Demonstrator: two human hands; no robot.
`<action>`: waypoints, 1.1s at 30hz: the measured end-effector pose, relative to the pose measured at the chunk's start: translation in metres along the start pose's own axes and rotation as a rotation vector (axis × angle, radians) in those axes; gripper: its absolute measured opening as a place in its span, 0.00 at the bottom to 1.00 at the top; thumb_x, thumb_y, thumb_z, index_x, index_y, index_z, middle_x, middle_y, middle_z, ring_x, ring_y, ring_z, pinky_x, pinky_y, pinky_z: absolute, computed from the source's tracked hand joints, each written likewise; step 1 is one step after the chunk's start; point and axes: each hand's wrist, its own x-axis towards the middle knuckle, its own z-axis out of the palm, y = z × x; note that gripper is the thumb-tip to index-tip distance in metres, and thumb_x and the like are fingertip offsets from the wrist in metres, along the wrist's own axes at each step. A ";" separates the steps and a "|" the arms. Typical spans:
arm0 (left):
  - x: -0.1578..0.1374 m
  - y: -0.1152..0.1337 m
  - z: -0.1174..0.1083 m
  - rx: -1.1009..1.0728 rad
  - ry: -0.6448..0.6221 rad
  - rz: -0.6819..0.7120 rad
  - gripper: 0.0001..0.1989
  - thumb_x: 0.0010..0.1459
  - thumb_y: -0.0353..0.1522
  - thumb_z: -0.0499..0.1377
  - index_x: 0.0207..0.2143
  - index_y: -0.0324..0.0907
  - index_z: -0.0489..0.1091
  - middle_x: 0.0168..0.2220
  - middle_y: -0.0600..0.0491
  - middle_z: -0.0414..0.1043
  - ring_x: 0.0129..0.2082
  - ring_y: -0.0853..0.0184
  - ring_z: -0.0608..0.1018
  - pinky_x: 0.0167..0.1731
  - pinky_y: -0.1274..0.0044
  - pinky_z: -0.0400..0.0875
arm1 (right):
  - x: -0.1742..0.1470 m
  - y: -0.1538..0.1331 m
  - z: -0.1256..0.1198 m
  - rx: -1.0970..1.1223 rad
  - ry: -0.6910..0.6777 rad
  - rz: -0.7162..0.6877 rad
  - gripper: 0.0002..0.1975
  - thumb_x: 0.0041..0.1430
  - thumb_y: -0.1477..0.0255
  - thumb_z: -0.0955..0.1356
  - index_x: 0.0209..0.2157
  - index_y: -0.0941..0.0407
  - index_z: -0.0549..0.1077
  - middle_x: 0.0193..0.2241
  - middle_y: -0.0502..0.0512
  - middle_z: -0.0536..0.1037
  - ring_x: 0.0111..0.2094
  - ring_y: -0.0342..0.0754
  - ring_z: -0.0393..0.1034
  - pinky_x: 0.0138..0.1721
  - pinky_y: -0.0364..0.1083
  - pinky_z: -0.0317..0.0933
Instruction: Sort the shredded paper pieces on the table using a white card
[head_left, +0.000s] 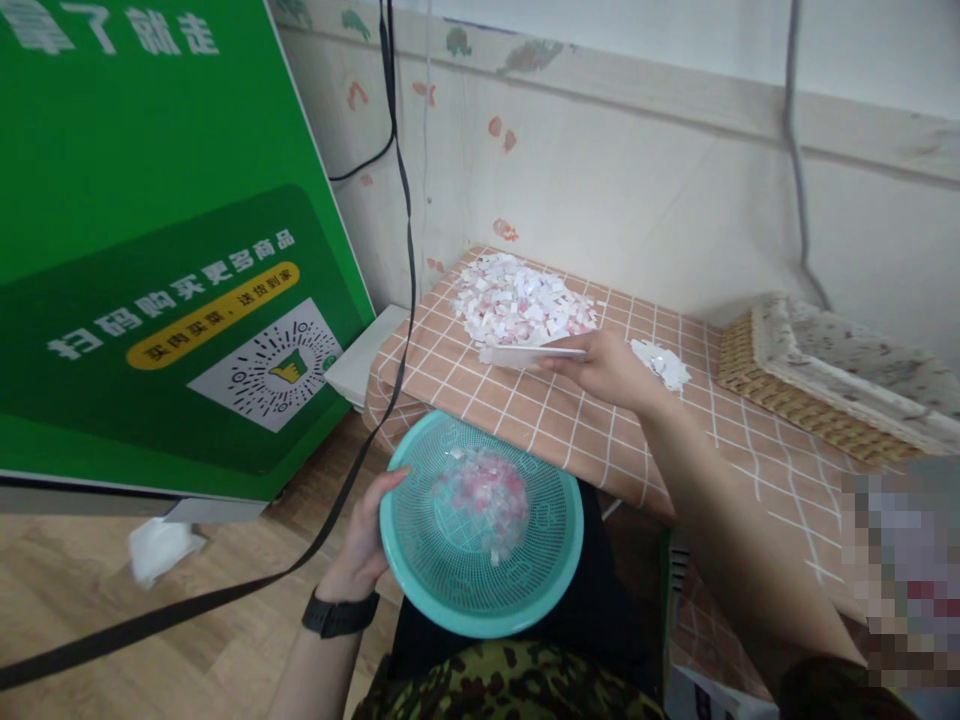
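My left hand (370,525) grips the left rim of a turquoise plastic colander (559,560), held below the table's front edge over my lap. Inside it lies a blurred heap of pink and white paper scraps (487,495). Over the table, my right hand (604,368) is closed on a thin flat white card (532,352), seen nearly edge-on. The card is at the front of a large pile of white and pinkish paper scraps (517,300). Just right of that hand sits a smaller pile of white scraps (660,364).
A brown checked cloth covers the table (750,470). A wicker basket (810,400) with a fabric lining stands at the right against the wall. On the left rises a green sign board (150,200). A black strap (337,530) hangs across the left side.
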 end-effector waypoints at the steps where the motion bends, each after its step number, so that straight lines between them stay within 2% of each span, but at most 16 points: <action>1: 0.000 0.000 0.000 0.003 -0.003 -0.001 0.10 0.46 0.33 0.63 0.30 0.35 0.75 0.25 0.49 0.78 0.24 0.63 0.77 0.30 0.72 0.70 | 0.001 0.001 -0.004 0.001 0.007 0.014 0.11 0.56 0.66 0.65 0.36 0.55 0.78 0.28 0.52 0.78 0.30 0.47 0.69 0.31 0.45 0.58; 4: 0.000 0.000 0.000 0.006 0.002 0.001 0.11 0.46 0.34 0.63 0.30 0.35 0.75 0.25 0.49 0.78 0.24 0.63 0.77 0.30 0.72 0.70 | 0.007 0.006 -0.008 -0.006 0.050 0.050 0.13 0.56 0.63 0.66 0.33 0.57 0.77 0.24 0.52 0.75 0.28 0.46 0.66 0.29 0.45 0.56; 8: -0.001 0.001 0.002 -0.001 0.011 0.004 0.08 0.46 0.33 0.63 0.27 0.35 0.75 0.23 0.51 0.77 0.22 0.65 0.76 0.28 0.74 0.70 | 0.021 0.012 0.008 -0.030 0.086 0.054 0.14 0.57 0.63 0.65 0.27 0.57 0.75 0.20 0.50 0.71 0.23 0.43 0.63 0.27 0.44 0.55; 12: -0.003 0.003 0.003 -0.011 0.025 0.015 0.06 0.46 0.31 0.63 0.26 0.36 0.75 0.23 0.52 0.77 0.21 0.66 0.76 0.27 0.75 0.71 | 0.025 0.013 0.016 0.038 0.015 0.029 0.12 0.56 0.63 0.66 0.31 0.56 0.77 0.24 0.51 0.75 0.27 0.45 0.66 0.30 0.45 0.58; 17: -0.003 0.005 0.003 -0.020 0.011 -0.025 0.06 0.46 0.31 0.63 0.27 0.36 0.76 0.23 0.51 0.78 0.22 0.65 0.77 0.27 0.75 0.72 | 0.012 0.010 -0.013 0.087 -0.165 -0.017 0.12 0.55 0.62 0.66 0.34 0.55 0.78 0.28 0.51 0.78 0.30 0.46 0.69 0.32 0.45 0.60; 20: -0.002 0.004 0.003 -0.019 0.026 -0.009 0.05 0.45 0.31 0.63 0.25 0.37 0.75 0.21 0.52 0.77 0.20 0.66 0.76 0.25 0.75 0.71 | 0.001 0.010 -0.033 0.063 -0.224 0.024 0.13 0.53 0.61 0.67 0.32 0.55 0.78 0.27 0.51 0.78 0.28 0.46 0.69 0.29 0.44 0.60; 23: -0.002 0.003 0.004 -0.007 0.061 0.015 0.04 0.44 0.31 0.64 0.23 0.37 0.74 0.20 0.53 0.76 0.19 0.67 0.75 0.23 0.76 0.71 | -0.007 0.012 -0.037 0.036 -0.153 0.076 0.14 0.53 0.60 0.67 0.32 0.56 0.78 0.25 0.52 0.77 0.25 0.45 0.68 0.27 0.44 0.60; 26: -0.002 0.003 0.004 -0.018 0.052 0.013 0.05 0.43 0.30 0.64 0.24 0.37 0.75 0.21 0.52 0.77 0.20 0.66 0.76 0.24 0.75 0.71 | -0.014 0.016 -0.026 0.065 -0.053 0.070 0.15 0.54 0.60 0.67 0.36 0.55 0.78 0.30 0.53 0.79 0.29 0.47 0.70 0.31 0.46 0.62; 29: -0.003 0.004 0.003 -0.028 0.013 -0.013 0.05 0.44 0.31 0.63 0.25 0.36 0.75 0.22 0.51 0.77 0.20 0.66 0.76 0.24 0.75 0.71 | -0.024 0.023 -0.020 0.118 -0.066 0.076 0.15 0.54 0.60 0.67 0.38 0.54 0.77 0.34 0.54 0.79 0.32 0.48 0.71 0.35 0.47 0.63; 33: -0.003 0.003 0.002 -0.017 0.007 -0.032 0.06 0.46 0.31 0.63 0.26 0.35 0.75 0.23 0.50 0.78 0.21 0.65 0.77 0.25 0.75 0.72 | -0.043 0.029 -0.035 0.101 -0.107 0.141 0.14 0.52 0.60 0.68 0.37 0.53 0.78 0.31 0.53 0.80 0.30 0.49 0.72 0.31 0.46 0.64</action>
